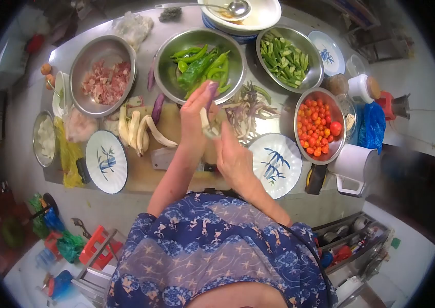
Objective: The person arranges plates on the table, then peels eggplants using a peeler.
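Blue patterned clothing (217, 241) is seen nearest the head camera. Beyond it, a partly peeled eggplant (211, 93) is held over the table (281, 120) by the left hand (193, 123), whose fingers are closed round it. Just beside, the right hand (232, 159) is curled, but what is gripped there cannot be told for blur. Pink meat (104, 82) is contained in a steel bowl (85, 59), green peppers (197, 69) in a wider basin (164, 66), cut green pods (284, 61) in a third vessel (311, 79), and red and orange tomatoes (315, 126) in a fourth (310, 158). A ladle (239, 7) is laid in a white dish (273, 11). Blue bamboo is painted on the left plate (95, 156) and the right plate (292, 154).
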Available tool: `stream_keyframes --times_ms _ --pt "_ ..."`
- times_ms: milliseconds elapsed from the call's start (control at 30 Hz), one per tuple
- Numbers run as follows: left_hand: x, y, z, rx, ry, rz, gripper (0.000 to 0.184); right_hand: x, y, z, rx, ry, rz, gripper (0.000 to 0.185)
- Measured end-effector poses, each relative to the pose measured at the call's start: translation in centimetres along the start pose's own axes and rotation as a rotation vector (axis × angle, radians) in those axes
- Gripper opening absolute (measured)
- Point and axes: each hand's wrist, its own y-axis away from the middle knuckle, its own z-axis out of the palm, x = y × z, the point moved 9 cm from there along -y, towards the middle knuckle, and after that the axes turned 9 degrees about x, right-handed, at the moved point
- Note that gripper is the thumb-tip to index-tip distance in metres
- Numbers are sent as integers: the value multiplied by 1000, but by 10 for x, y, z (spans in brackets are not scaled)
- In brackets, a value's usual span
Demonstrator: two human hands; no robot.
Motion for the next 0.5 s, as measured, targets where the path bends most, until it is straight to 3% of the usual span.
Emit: stream_keyframes --times_ms 33,133,267,300,333,433,500 --pt "2 -6 -5 -3 -1 3 40 3 10 8 -38 0 -17 49" --pt "4 -18 -5 -84 451 -77 32 12 29 18 -61 -4 -63 51" --pt "-1 -15 -10 -153 402 -145 32 22 12 -12 81 -49 -47 53" --pt "-11 -15 -11 -276 400 -214 33 28 7 -20 84 -48 -39 53" --pt "-16 -10 -5 -401 399 -284 33 25 2 -29 96 -55 -136 52" --pt "-33 -5 -16 -329 176 -383 35 21 -9 -42 36 -30 -256 48" --pt "-37 8 -7 -236 55 -382 36 -2 -2 -42 29 121 -619 50"
